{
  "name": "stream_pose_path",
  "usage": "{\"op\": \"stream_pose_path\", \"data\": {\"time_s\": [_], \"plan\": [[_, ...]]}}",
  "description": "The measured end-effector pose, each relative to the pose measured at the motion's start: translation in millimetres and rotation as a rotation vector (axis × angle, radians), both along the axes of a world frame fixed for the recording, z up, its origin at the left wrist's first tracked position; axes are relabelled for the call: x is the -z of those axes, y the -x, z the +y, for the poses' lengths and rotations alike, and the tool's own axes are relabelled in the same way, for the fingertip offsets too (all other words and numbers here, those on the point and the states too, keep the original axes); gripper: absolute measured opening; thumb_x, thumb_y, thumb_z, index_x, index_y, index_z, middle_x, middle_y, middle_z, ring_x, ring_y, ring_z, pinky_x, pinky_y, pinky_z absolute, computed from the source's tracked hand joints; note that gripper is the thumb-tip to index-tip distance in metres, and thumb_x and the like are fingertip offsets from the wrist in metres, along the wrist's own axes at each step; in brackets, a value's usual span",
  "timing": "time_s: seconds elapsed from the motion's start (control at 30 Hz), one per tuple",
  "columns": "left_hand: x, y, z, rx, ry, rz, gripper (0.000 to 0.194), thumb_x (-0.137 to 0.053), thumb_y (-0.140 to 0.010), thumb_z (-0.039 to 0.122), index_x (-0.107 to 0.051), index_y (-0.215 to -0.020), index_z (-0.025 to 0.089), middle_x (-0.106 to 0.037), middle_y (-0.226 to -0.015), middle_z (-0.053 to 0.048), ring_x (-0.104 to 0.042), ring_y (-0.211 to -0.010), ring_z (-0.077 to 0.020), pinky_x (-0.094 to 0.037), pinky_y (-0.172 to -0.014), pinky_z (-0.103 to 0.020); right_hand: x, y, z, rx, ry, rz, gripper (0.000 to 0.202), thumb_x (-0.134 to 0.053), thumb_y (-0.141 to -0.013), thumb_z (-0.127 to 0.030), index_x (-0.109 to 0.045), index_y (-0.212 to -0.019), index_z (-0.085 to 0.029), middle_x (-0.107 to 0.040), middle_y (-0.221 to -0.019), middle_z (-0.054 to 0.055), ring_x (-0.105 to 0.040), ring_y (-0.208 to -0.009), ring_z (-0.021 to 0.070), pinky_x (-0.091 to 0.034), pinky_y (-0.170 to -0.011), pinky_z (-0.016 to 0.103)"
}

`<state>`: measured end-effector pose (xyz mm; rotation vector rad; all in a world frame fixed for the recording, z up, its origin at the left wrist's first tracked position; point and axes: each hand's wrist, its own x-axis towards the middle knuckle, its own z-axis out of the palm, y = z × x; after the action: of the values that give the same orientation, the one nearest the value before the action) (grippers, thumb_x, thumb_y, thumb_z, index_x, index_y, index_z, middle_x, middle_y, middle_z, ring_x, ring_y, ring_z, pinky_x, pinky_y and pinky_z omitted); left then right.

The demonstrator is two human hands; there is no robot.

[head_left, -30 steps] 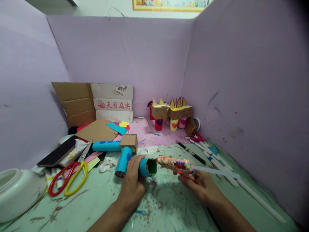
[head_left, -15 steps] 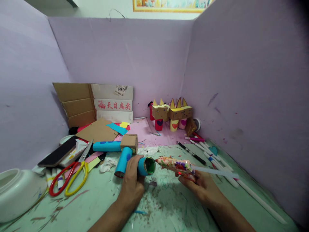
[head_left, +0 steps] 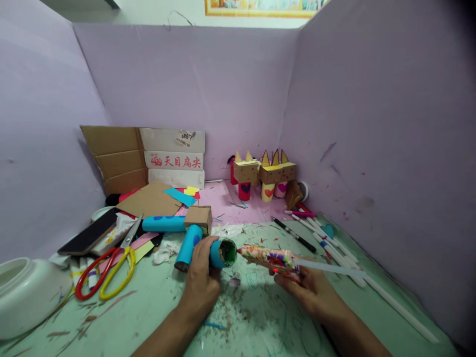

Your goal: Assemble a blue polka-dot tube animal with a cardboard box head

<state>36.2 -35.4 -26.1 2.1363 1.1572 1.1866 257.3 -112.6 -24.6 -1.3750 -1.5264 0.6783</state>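
A short blue-covered cardboard tube (head_left: 216,255) lies in the grip of my left hand (head_left: 202,270), its open, greenish end facing right. In my right hand (head_left: 307,287) is a hot glue gun (head_left: 269,257) with a flower pattern, a red light and a pale glue stick (head_left: 330,267) out of its back. The nozzle points left, close to the tube's rim; whether they touch I cannot tell. Just left of my left hand lies another blue tube (head_left: 189,246). Behind it a small cardboard box (head_left: 198,219) sits beside a longer blue tube (head_left: 163,224) with dark blue spots.
Red-and-yellow scissors (head_left: 106,270), a dark phone-like slab (head_left: 91,232) and a white pot (head_left: 31,297) stand left. Cardboard animal figures (head_left: 245,173) are at the back. Markers (head_left: 334,250) and a black pen (head_left: 293,234) lie right. Purple panels (head_left: 186,99) enclose the table.
The tube in my left hand has shifted slightly left. My right hand keeps the glue gun nearly where it was, its nozzle still near the tube's opening.
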Motion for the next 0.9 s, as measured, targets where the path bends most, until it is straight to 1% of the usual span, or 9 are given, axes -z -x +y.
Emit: {"op": "stream_pose_path", "data": {"time_s": [0.1,0.23,0.43,0.53,0.67,0.73,0.83,0.9], "plan": [[1.0,0,0,0.002,0.000,-0.004,0.049,-0.041,-0.072,0.001,-0.045,-0.118,0.018,-0.051,-0.120,-0.012,-0.045,-0.115,-0.0260,-0.035,-0.100,-0.049,-0.6,0,-2,-0.034,0.027,0.001,0.025,-0.056,-0.079,-0.039,-0.067,-0.078,-0.016,-0.065,-0.071,0.005,-0.062,-0.071,0.0222,-0.051,-0.064,0.031],[2.0,0,1,0.001,0.004,-0.010,0.050,-0.042,-0.071,0.001,-0.044,-0.118,0.019,-0.050,-0.120,-0.012,-0.045,-0.116,-0.0262,-0.035,-0.100,-0.048,-6.9,1,-5,-0.051,0.028,-0.050,0.025,-0.053,-0.081,-0.038,-0.067,-0.080,-0.017,-0.066,-0.074,0.006,-0.062,-0.074,0.0234,-0.051,-0.067,0.032],[1.7,0,0,-0.008,0.014,-0.012,0.053,-0.042,-0.069,-0.001,-0.045,-0.118,0.018,-0.050,-0.121,-0.011,-0.044,-0.116,-0.0264,-0.034,-0.100,-0.048,-11.2,3,-9,-0.126,0.056,-0.075,0.028,-0.048,-0.084,-0.035,-0.067,-0.096,-0.018,-0.068,-0.085,0.008,-0.063,-0.084,0.0257,-0.050,-0.075,0.034],[2.5,1,1,-0.002,0.028,-0.008,0.055,-0.042,-0.068,-0.002,-0.044,-0.119,0.018,-0.050,-0.122,-0.011,-0.043,-0.117,-0.0263,-0.033,-0.101,-0.048,-11.6,3,-9,-0.141,0.039,-0.095,0.027,-0.049,-0.084,-0.034,-0.066,-0.099,-0.019,-0.068,-0.085,0.007,-0.062,-0.081,0.0246,-0.050,-0.073,0.033],[4.7,2,2,-0.003,0.021,-0.007,0.056,-0.042,-0.068,-0.002,-0.044,-0.119,0.019,-0.050,-0.122,-0.010,-0.043,-0.117,-0.0257,-0.033,-0.101,-0.048,-11.6,4,-9,-0.124,-0.001,-0.107,0.027,-0.050,-0.083,-0.033,-0.065,-0.100,-0.019,-0.067,-0.087,0.008,-0.062,-0.080,0.0234,-0.049,-0.072,0.032],[5.7,2,3,-0.003,0.011,-0.009,0.056,-0.042,-0.067,-0.002,-0.044,-0.119,0.019,-0.050,-0.122,-0.010,-0.043,-0.117,-0.0258,-0.033,-0.101,-0.047,-11.4,4,-9,-0.118,-0.002,-0.096,0.027,-0.049,-0.083,-0.033,-0.066,-0.099,-0.019,-0.067,-0.082,0.007,-0.062,-0.079,0.0236,-0.050,-0.070,0.032],[6.2,2,2,-0.007,0.005,-0.013,0.057,-0.042,-0.067,-0.001,-0.044,-0.119,0.020,-0.050,-0.122,-0.010,-0.043,-0.117,-0.0264,-0.033,-0.101,-0.048,-11.9,5,-9,-0.108,-0.007,-0.067,0.023,-0.052,-0.081,-0.033,-0.067,-0.090,-0.019,-0.065,-0.072,0.006,-0.061,-0.077,0.0237,-0.051,-0.068,0.031],[5.8,2,2,-0.010,0.007,-0.011,0.056,-0.043,-0.067,-0.001,-0.045,-0.119,0.020,-0.050,-0.122,-0.010,-0.044,-0.117,-0.0268,-0.034,-0.100,-0.048,-12.5,5,-9,-0.109,-0.010,-0.059,0.022,-0.053,-0.081,-0.033,-0.068,-0.086,-0.019,-0.064,-0.071,0.005,-0.061,-0.075,0.0231,-0.051,-0.068,0.031]]}}
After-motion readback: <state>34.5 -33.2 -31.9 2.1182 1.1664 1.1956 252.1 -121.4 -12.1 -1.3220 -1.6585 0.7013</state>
